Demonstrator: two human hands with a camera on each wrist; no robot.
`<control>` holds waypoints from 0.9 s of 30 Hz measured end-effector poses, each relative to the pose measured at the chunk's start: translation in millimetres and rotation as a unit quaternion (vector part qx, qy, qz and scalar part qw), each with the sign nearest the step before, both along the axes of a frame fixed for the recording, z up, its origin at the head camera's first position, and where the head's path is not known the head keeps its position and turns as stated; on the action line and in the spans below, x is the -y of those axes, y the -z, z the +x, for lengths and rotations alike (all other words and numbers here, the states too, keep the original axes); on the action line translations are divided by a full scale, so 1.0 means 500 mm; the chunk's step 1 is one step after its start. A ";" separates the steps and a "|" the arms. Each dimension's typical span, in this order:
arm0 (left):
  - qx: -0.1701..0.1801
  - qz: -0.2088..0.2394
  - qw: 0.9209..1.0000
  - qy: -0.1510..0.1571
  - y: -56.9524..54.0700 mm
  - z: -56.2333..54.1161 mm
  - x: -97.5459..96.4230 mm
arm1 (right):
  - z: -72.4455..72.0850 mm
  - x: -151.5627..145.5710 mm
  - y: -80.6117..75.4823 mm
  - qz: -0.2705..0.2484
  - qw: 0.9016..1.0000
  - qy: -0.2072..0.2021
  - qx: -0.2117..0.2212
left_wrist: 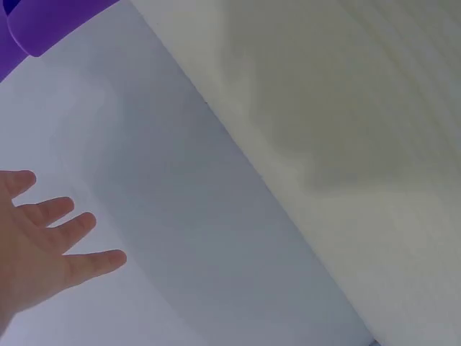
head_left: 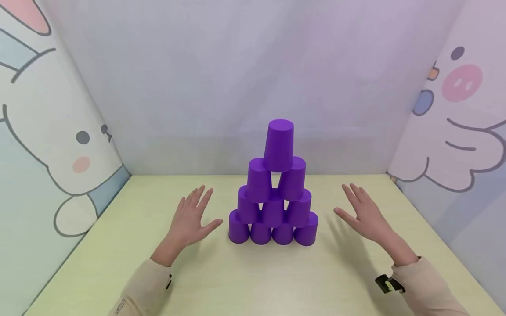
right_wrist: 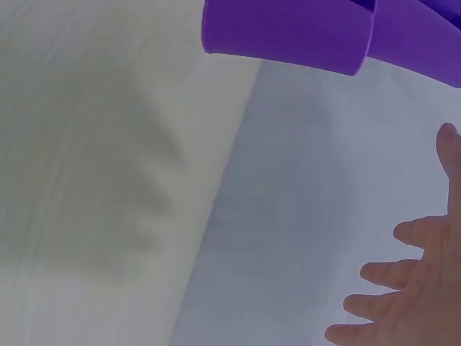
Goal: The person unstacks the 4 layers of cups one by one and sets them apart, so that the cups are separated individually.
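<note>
Purple cups stand upside down in a four-tier pyramid, with a single top cup point(head_left: 279, 147) over a tier of two, then three, then several in the bottom row point(head_left: 261, 234). To the left of the pyramid my left hand point(head_left: 189, 220) is held with fingers spread, its thumb pointing toward the lower left cup point(head_left: 239, 227). On the other side my right hand point(head_left: 367, 217) is spread too, farther from the lower right cup point(head_left: 306, 230). Both hands are empty and apart from the cups. Parts of purple cups point(right_wrist: 288, 32) show at the top of both wrist views.
The pyramid stands on a pale yellow table point(head_left: 245, 281). Behind it rises a plain pale wall point(head_left: 221, 87). Side panels carry a cartoon rabbit point(head_left: 59, 131) on the left and a cartoon pig point(head_left: 466, 114) on the right. A dark strap device point(head_left: 387, 284) sits at the right sleeve.
</note>
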State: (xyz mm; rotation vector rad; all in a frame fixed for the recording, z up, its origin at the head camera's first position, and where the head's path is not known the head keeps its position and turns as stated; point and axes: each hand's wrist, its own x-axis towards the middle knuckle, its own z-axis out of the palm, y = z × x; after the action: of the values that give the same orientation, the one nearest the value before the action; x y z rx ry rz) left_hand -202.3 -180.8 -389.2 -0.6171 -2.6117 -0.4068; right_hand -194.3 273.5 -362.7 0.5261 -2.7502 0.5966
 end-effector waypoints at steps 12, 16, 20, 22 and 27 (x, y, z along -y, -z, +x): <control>0.075 0.097 0.990 0.075 -0.002 -0.011 -0.032 | -0.023 0.051 -0.100 -0.115 0.991 -0.046 -0.054; 0.093 0.118 0.985 0.089 0.001 -0.017 -0.042 | -0.030 0.080 -0.138 -0.165 0.982 -0.074 -0.060; 0.098 0.121 0.983 0.098 0.009 -0.022 -0.049 | -0.035 0.107 -0.169 -0.214 0.969 -0.112 -0.047; 0.104 0.119 0.982 0.102 0.013 -0.024 -0.052 | -0.036 0.120 -0.185 -0.236 0.962 -0.132 -0.043; 0.130 0.128 0.976 0.116 0.021 -0.029 -0.059 | -0.041 0.155 -0.226 -0.266 0.948 -0.171 -0.034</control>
State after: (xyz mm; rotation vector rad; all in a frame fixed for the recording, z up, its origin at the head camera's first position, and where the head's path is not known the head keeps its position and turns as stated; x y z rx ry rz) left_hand -216.6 -151.5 -400.0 -0.8282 -2.6695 -0.9383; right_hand -214.6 195.9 -249.9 0.8636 -2.2953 1.3200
